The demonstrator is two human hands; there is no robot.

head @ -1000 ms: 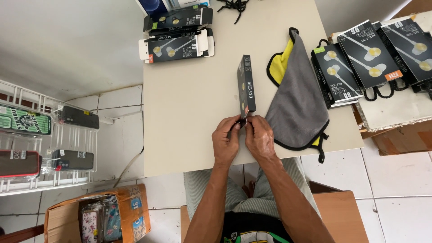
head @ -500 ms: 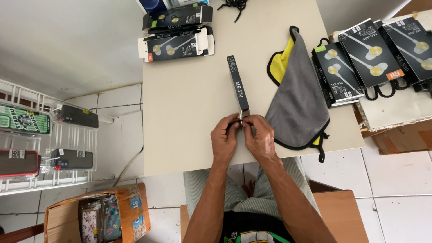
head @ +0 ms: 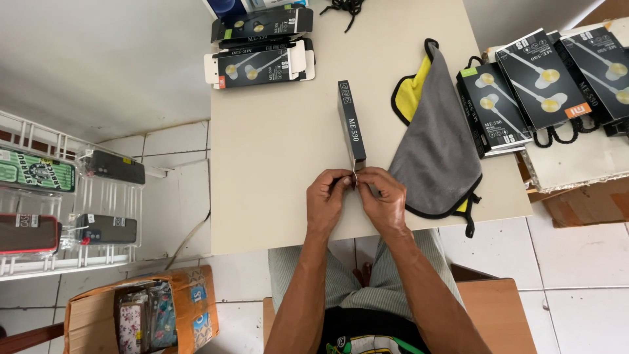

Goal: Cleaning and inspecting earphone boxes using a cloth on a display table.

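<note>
Counter (head: 282, 170), pale beige, fills the middle of the view from the top edge down to the person's lap.

Grey cloth (head: 436, 147) with black trim and yellow underside, spread on the counter's right half, its lower left edge just beside the right hand.

Stack of black earphone boxes (head: 544, 85) fanned out to the right, partly on a second, worn surface well apart from the hands. Two more earphone boxes (head: 262, 46) lie flat at the counter's far end, one with its end flaps open.

White wire rack (head: 59, 196) at left, off the counter, carrying phone cases. Cardboard carton (head: 141, 314) on the tiled floor, lower left, with patterned cases inside.

Both forearms come up from the bottom edge and converge toward the counter's near-centre, elbows out, wrists nearly meeting.

Slim black box (head: 351, 124), standing on its long narrow edge on the counter, running away from the person; its near end sits right at the fingertips.

Left hand (head: 327, 193): knuckles up, fingers curled inward, thumb and forefinger pinched at the box's near end. Narrow grip.

Right hand (head: 383, 196): mirrors it, fingers bent, tips pressed to the same end, touching the left hand's fingers. Narrow grip on the box end; a small pale flap (head: 354, 176) shows between the two sets of fingertips.
</note>
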